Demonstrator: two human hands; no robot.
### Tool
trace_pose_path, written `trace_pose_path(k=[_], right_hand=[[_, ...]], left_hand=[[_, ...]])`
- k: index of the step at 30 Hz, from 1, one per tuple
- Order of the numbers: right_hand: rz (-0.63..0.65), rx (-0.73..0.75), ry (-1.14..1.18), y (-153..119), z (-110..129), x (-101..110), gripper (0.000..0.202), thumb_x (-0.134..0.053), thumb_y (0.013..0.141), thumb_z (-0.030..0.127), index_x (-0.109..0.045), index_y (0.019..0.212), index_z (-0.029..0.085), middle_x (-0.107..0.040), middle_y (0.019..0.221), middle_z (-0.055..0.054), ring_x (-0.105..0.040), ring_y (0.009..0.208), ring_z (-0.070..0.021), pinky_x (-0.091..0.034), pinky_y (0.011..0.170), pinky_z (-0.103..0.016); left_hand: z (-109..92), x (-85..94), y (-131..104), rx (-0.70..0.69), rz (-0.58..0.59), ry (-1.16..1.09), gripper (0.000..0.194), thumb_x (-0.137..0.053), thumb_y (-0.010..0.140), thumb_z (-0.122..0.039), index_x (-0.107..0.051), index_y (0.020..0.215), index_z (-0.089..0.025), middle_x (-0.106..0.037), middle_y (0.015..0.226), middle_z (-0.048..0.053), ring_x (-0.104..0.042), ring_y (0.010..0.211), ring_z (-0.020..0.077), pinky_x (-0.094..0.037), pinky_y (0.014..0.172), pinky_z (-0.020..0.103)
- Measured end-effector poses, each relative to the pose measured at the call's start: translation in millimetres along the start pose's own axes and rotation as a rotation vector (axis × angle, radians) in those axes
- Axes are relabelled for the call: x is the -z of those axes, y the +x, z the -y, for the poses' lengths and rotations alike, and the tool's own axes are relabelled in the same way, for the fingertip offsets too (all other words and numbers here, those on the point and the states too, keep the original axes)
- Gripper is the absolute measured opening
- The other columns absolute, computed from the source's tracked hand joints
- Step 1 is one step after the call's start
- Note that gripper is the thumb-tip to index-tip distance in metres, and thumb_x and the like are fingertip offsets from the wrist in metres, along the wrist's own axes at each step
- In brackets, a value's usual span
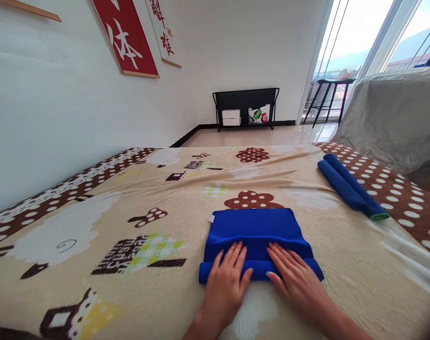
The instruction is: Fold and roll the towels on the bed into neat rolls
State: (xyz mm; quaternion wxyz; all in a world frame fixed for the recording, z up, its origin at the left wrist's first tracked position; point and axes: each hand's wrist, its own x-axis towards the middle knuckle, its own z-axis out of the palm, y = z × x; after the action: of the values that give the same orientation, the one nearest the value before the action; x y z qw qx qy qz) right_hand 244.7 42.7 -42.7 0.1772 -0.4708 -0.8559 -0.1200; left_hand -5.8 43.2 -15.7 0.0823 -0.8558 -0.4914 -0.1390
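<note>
A bright blue cloth (252, 224) lies on the patterned blanket, its near edge turned into a roll and a raised fold running across it just beyond. A small white tag (211, 218) sticks out at its far left corner. My left hand (227, 274) rests flat on the left half of the roll, fingers stretched forward onto the cloth. On the right half lies my right hand (293, 274), also flat, with its fingertips at the fold. Both palms cover parts of the roll.
Two dark blue cloth rolls (353, 186) lie side by side at the right of the cream blanket (186, 302). A grey-covered piece of furniture (399, 113) borders the right side. Beyond the far edge stand a black rack (245, 100) and a black stool (330, 97); a white wall runs along the left.
</note>
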Motion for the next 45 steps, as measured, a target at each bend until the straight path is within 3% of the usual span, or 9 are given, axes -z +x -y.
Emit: trace_pose_path(k=[5,12,19,22,26,32,36,39,45], right_hand=[[-0.053,-0.213,-0.135,-32,-30,-1,0.061,-0.045,0.097,0.048,-0.048,0.142,0.007,-0.048,0.145,-0.017,-0.047,0.134,-0.0321,-0.035,0.112,-0.053],[0.036,0.067,-0.060,17,22,3,0.047,-0.041,0.099,0.031,-0.049,0.142,0.013,-0.048,0.148,-0.006,-0.047,0.135,-0.0200,-0.043,0.107,-0.036],[-0.043,-0.256,-0.196,-22,-26,-5,0.066,-0.042,0.097,0.052,-0.049,0.140,0.003,-0.049,0.145,-0.018,-0.044,0.137,-0.0330,-0.036,0.111,-0.053],[-0.028,-0.172,-0.143,-7,1,-4,0.045,-0.039,0.098,0.026,-0.058,0.133,0.005,-0.051,0.143,-0.017,-0.045,0.137,-0.0292,-0.034,0.114,-0.048],[0.074,0.015,0.025,25,25,-4,0.046,-0.035,0.096,0.019,-0.055,0.138,0.016,-0.050,0.146,-0.002,-0.046,0.136,-0.0174,-0.042,0.110,-0.034],[0.037,-0.317,-0.145,-4,-31,-3,0.069,-0.034,0.098,0.057,-0.049,0.142,0.006,-0.050,0.144,-0.014,-0.046,0.135,-0.0304,-0.043,0.107,-0.051],[-0.007,-0.235,-0.149,-3,-17,2,0.049,-0.035,0.100,0.031,-0.056,0.135,0.004,-0.046,0.146,-0.017,-0.039,0.140,-0.0307,-0.033,0.115,-0.052],[0.026,-0.027,0.000,20,11,0,0.050,-0.028,0.096,0.011,-0.056,0.137,0.014,-0.046,0.149,-0.006,-0.041,0.140,-0.0187,-0.036,0.115,-0.037],[0.117,-0.250,-0.007,13,-28,-12,0.062,-0.033,0.101,0.051,-0.040,0.148,0.012,-0.044,0.150,-0.008,-0.040,0.141,-0.0237,-0.039,0.113,-0.045]], left_hand=[[34,0.4,-25,0.209,-0.063,0.146,0.047,-0.041,0.099,-0.032,-0.050,0.142,-0.015,-0.055,0.144,0.011,-0.053,0.131,0.0272,-0.035,0.112,0.053],[-13,-2.6,19,-0.088,0.036,-0.080,0.047,-0.038,0.100,-0.029,-0.045,0.145,-0.020,-0.053,0.147,0.005,-0.050,0.134,0.0189,-0.041,0.110,0.039],[49,1.2,-17,0.233,0.022,0.133,0.048,-0.037,0.100,-0.032,-0.048,0.143,-0.013,-0.052,0.147,0.012,-0.049,0.135,0.0281,-0.035,0.113,0.056],[23,8.0,-2,0.206,0.087,0.137,0.046,-0.036,0.097,-0.021,-0.055,0.137,-0.010,-0.054,0.143,0.015,-0.048,0.136,0.0302,-0.030,0.115,0.061],[-14,8.2,30,-0.073,0.176,-0.063,0.049,-0.038,0.097,-0.022,-0.046,0.145,-0.020,-0.044,0.153,0.004,-0.044,0.140,0.0174,-0.039,0.114,0.039],[31,1.9,11,0.224,0.091,0.050,0.053,-0.036,0.100,-0.038,-0.042,0.147,-0.017,-0.046,0.151,0.009,-0.048,0.137,0.0262,-0.041,0.111,0.053],[21,4.9,13,0.218,0.072,0.104,0.046,-0.035,0.097,-0.022,-0.054,0.137,-0.010,-0.054,0.143,0.016,-0.049,0.136,0.0287,-0.028,0.117,0.060],[-8,4.4,32,-0.028,0.111,-0.031,0.047,-0.037,0.096,-0.020,-0.051,0.141,-0.018,-0.050,0.148,0.007,-0.045,0.139,0.0181,-0.033,0.118,0.040],[30,-3.9,23,0.132,0.081,-0.007,0.054,-0.036,0.101,-0.042,-0.038,0.149,-0.018,-0.045,0.152,0.009,-0.044,0.139,0.0248,-0.038,0.111,0.049]])
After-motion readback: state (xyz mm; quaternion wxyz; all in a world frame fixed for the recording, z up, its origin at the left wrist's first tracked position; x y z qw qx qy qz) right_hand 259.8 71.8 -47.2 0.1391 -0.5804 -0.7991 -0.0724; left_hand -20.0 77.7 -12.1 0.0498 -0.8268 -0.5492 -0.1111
